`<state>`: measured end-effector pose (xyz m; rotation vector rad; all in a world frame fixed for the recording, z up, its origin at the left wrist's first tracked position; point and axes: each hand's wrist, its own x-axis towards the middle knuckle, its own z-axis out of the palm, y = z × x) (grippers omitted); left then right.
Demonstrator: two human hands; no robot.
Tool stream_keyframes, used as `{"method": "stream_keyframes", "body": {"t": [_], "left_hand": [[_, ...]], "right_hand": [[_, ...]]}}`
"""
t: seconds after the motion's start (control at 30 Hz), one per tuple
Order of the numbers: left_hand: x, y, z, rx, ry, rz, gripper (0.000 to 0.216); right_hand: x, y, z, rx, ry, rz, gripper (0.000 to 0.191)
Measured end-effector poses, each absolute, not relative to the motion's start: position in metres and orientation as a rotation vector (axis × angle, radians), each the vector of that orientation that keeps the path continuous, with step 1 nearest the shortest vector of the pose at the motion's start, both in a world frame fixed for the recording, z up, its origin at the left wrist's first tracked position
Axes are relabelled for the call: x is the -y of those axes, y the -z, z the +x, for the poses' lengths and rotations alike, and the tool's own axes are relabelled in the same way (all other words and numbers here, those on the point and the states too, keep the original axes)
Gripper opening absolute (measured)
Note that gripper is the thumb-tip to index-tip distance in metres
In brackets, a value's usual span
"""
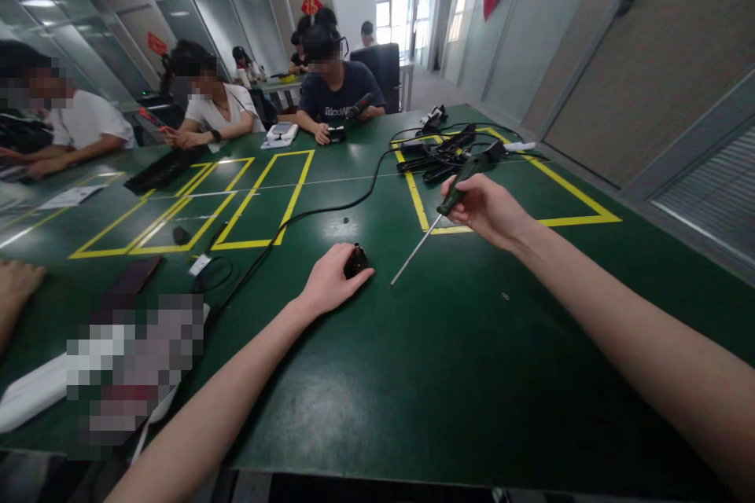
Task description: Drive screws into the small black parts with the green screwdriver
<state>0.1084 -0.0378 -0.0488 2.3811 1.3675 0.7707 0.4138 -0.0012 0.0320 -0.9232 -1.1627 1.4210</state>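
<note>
My left hand (331,280) is closed round a small black part (356,260) that stands on the green table (448,361). A black cable (307,214) runs from near it toward the far right. My right hand (484,206) grips a screwdriver (454,193) with a green and black handle. Its long metal shaft (413,255) slants down and left, with the tip just above the table, a little right of the black part.
A pile of black tools and cables (443,153) lies inside a yellow-taped box at the far right. More yellow-taped boxes (236,204) mark the middle. Several people sit along the far and left sides. A white device (35,393) and a blurred object lie at the near left.
</note>
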Motion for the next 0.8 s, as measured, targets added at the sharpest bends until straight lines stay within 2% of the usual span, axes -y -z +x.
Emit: {"method": "stream_keyframes", "body": {"t": [0.2, 0.4, 0.8], "left_hand": [[0.033, 0.045, 0.099, -1.157, -0.768, 2.192, 0.051], [0.031, 0.041, 0.099, -1.169, -0.753, 2.032, 0.041], [0.033, 0.041, 0.101, -1.229, -0.764, 2.068, 0.037]], "right_hand": [[0.003, -0.033, 0.411, 1.173, -1.41, -0.921, 0.018], [0.004, -0.033, 0.41, 1.187, -1.365, -0.916, 0.019], [0.01, -0.04, 0.403, 1.255, -1.144, -0.868, 0.018]]}}
